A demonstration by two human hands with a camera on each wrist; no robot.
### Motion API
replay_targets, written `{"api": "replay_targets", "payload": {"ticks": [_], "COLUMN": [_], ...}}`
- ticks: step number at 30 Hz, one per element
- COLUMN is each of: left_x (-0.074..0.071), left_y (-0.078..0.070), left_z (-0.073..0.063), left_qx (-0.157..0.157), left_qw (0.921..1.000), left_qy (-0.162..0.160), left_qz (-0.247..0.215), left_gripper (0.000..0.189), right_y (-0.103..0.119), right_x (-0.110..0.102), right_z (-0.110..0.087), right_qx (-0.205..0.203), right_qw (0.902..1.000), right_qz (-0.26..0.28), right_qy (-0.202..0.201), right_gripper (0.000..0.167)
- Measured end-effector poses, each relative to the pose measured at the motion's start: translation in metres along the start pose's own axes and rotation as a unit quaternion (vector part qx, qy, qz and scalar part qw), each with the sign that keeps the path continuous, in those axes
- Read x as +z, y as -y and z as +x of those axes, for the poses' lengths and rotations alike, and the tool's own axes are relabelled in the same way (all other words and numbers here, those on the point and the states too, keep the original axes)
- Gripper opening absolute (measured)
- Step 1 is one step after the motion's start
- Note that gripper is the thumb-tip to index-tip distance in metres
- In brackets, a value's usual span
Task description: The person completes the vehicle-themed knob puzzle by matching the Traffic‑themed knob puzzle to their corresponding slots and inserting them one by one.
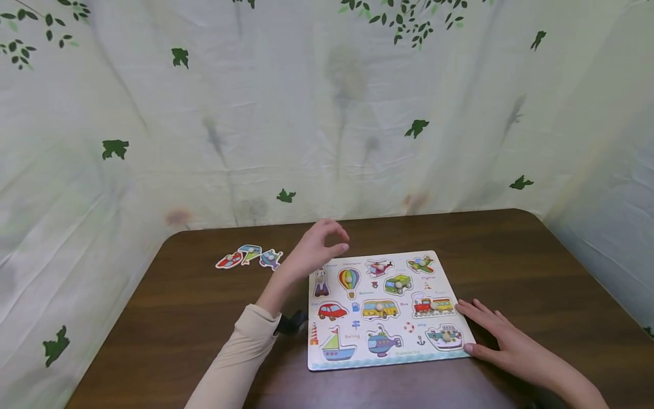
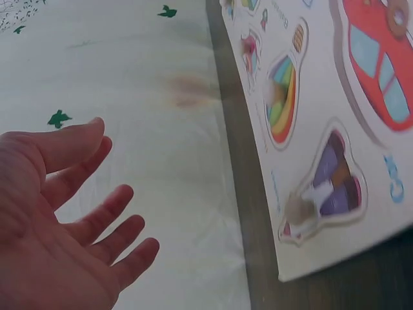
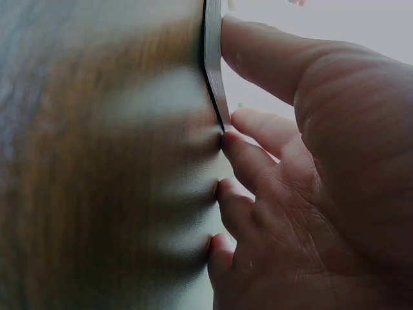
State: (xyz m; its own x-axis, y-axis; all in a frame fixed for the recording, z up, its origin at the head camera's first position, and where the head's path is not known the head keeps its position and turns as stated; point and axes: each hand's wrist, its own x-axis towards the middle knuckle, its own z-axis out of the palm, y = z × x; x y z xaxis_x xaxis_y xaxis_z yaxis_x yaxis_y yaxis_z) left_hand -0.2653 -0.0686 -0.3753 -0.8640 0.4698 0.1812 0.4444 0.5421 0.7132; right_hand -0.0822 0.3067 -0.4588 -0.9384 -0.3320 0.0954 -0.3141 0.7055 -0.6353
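Observation:
A white wooden puzzle board [image 1: 380, 352] with vehicle pictures lies on the table. My left hand [image 1: 314, 250] hovers over its far left corner, beside the rocket piece [image 1: 321, 284]. The left wrist view shows that hand's fingers [image 2: 116, 206] spread and loosely bent, holding nothing. My right hand [image 1: 503, 341] rests at the board's right edge, near the ship piece [image 1: 444, 337] and the train piece [image 1: 433, 307]. Its thumb [image 3: 258, 55] touches the board, and its other fingertips rest on or beside the edge. Car, sailing boat and submarine pictures [image 1: 380, 342] show no knobs.
Left of the board lie three loose pieces: a red car [image 1: 229, 261], a sailing boat [image 1: 250, 253] and a submarine [image 1: 270, 259]. The brown table [image 1: 179, 318] ends at a pale leaf-patterned curtain [image 1: 286, 142] behind it.

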Motion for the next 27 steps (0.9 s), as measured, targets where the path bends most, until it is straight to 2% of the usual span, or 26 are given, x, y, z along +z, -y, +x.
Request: {"api": "replay_targets", "payload": {"ticks": [4,8,16,22,27], "left_x": [-0.010,-0.023,-0.048,-0.063,-0.072], "left_y": [0.007,0.021,0.050,0.079,0.102], "left_z": [-0.010,-0.020,-0.033,-0.036,-0.040], "left_qx": [-0.019,-0.029,-0.056,-0.074,-0.088], "left_qw": [0.9993,0.9981,0.9937,0.9896,0.9876], "left_qy": [-0.031,-0.052,-0.090,-0.109,-0.106], "left_qz": [0.004,0.015,0.034,0.058,0.075], "left_gripper": [0.022,0.025,0.027,0.022,0.022], "right_y": [0.000,0.000,0.001,0.001,0.001], "right_x": [0.001,0.001,0.001,0.001,0.001], "right_z": [0.000,-0.001,-0.001,-0.001,-0.001], "right_qx": [-0.020,-0.040,-0.045,-0.046,-0.045], "right_qw": [0.9997,0.9988,0.9985,0.9986,0.9986], "right_qz": [-0.007,-0.021,-0.023,-0.019,-0.020], "right_qy": [-0.009,-0.021,-0.021,-0.019,-0.021], "right_gripper": [0.069,0.069,0.069,0.069,0.069]}}
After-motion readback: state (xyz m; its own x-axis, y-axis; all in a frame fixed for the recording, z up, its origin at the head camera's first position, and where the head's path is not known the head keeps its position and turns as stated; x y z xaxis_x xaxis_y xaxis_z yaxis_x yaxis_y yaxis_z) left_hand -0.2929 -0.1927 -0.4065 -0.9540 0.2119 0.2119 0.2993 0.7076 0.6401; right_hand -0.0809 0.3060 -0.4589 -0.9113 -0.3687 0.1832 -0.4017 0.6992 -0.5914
